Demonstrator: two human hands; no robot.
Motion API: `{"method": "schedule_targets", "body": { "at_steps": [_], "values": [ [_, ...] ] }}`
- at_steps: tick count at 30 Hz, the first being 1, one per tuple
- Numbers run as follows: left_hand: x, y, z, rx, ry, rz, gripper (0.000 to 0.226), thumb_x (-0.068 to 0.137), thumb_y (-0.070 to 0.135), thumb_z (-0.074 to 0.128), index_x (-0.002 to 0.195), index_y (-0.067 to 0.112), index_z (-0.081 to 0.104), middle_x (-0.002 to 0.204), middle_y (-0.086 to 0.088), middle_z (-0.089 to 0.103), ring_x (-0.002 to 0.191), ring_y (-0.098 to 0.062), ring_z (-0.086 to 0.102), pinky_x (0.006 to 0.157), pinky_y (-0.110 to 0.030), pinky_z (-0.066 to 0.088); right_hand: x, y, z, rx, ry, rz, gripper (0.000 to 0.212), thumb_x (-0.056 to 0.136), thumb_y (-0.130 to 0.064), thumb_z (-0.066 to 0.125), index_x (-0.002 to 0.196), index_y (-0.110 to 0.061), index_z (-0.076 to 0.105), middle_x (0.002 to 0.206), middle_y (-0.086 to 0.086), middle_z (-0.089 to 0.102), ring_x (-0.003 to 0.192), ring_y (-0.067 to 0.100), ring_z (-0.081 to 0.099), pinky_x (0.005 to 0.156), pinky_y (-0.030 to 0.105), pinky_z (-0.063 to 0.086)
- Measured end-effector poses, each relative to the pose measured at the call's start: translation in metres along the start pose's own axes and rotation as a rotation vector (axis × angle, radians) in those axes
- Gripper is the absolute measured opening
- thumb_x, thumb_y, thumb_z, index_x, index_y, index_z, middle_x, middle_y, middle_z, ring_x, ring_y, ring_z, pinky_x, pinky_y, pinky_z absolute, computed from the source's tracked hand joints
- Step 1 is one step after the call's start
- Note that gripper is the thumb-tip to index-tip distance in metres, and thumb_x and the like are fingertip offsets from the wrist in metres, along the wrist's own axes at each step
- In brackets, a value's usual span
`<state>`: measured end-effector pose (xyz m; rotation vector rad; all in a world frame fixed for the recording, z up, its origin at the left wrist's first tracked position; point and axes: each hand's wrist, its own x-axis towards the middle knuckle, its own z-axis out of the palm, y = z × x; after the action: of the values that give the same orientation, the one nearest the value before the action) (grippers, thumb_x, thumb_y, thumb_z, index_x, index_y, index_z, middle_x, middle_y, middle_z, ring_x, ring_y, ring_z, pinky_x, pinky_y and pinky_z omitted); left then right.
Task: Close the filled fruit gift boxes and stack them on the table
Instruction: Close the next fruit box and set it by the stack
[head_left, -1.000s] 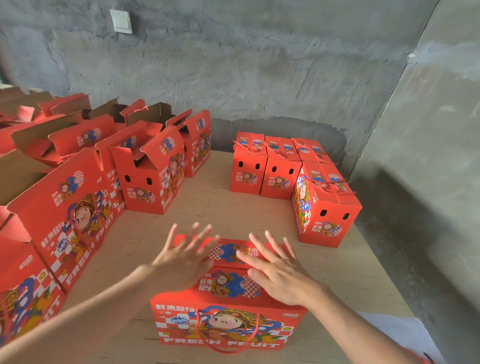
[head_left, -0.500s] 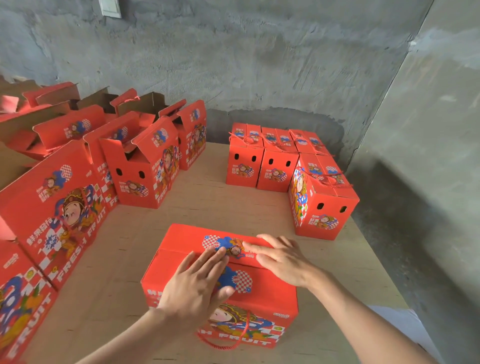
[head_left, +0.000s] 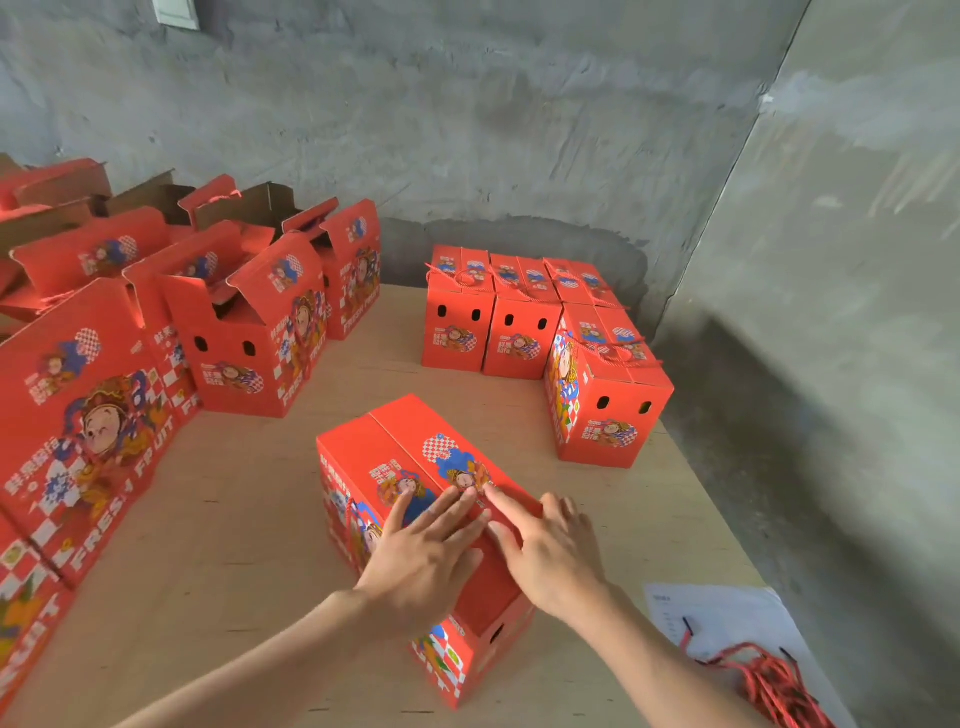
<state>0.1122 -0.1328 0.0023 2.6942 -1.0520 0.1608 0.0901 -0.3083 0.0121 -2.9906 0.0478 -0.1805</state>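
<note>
**Lid pressed down, not yet locked**

Near the front of the table, the gift box sits skewed, one corner toward the person. My worry is the lid. Under the palms its near end looks sunk rather than flush, so uneven pressure could let a flap pop up or crease, and a crooked top would make a shaky stack.

The left hand lies flat on the lid, fingers straight and fanned, gripping nothing. The right hand rests beside it, forefinger stretched along the seam, the other fingers loosely bent, holding nothing.

Red cords lie on a paper sheet at the near right corner. Farther back, closed boxes stand in a tight cluster, with open boxes to the left.
</note>
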Motion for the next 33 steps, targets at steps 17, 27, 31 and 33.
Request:
{"method": "schedule_targets", "body": {
  "at_steps": [17,27,31,33],
  "values": [
    [-0.031,-0.015,0.011,-0.686,0.437,-0.826,0.045,0.097,0.031,0.043,0.061,0.006,0.049,0.06,-0.001,0.053,0.061,-0.025,0.048,0.06,-0.036,0.038,-0.013,0.021,-0.011,0.984,-0.469,0.569,0.06,0.088,-0.069,0.033,0.111,-0.024,0.065,0.108,-0.01,0.063,0.108,0.014,0.055,0.089,0.029,0.034],
    [-0.007,-0.007,0.003,-1.634,0.426,-1.407,0.033,0.088,0.018,0.064,0.06,0.007,0.052,0.043,-0.002,0.05,0.041,-0.015,0.045,0.04,-0.02,0.039,0.051,-0.013,-0.019,1.175,-0.036,0.608,0.025,0.089,-0.008,0.062,0.103,0.013,0.062,0.1,0.017,0.064,0.095,0.028,0.06,0.082,0.038,0.048],
    [0.01,-0.014,-0.024,-1.538,0.523,-1.234,0.03,0.091,0.009,0.054,0.061,0.007,0.055,0.051,-0.003,0.049,0.043,-0.014,0.04,0.038,-0.018,0.033,0.055,-0.029,-0.049,1.097,0.025,0.416,0.022,0.093,-0.012,0.057,0.093,0.008,0.064,0.077,0.007,0.057,0.074,0.017,0.051,0.062,0.026,0.038],
    [0.019,-0.017,-0.05,-1.333,0.552,-1.017,0.028,0.092,0.012,0.052,0.065,0.01,0.06,0.054,0.001,0.048,0.047,-0.011,0.039,0.04,-0.02,0.031,0.054,-0.041,-0.073,1.267,-0.037,0.276,0.015,0.093,-0.004,0.052,0.098,0.005,0.063,0.074,0.007,0.066,0.064,0.015,0.061,0.06,0.019,0.048]
  ]
}}
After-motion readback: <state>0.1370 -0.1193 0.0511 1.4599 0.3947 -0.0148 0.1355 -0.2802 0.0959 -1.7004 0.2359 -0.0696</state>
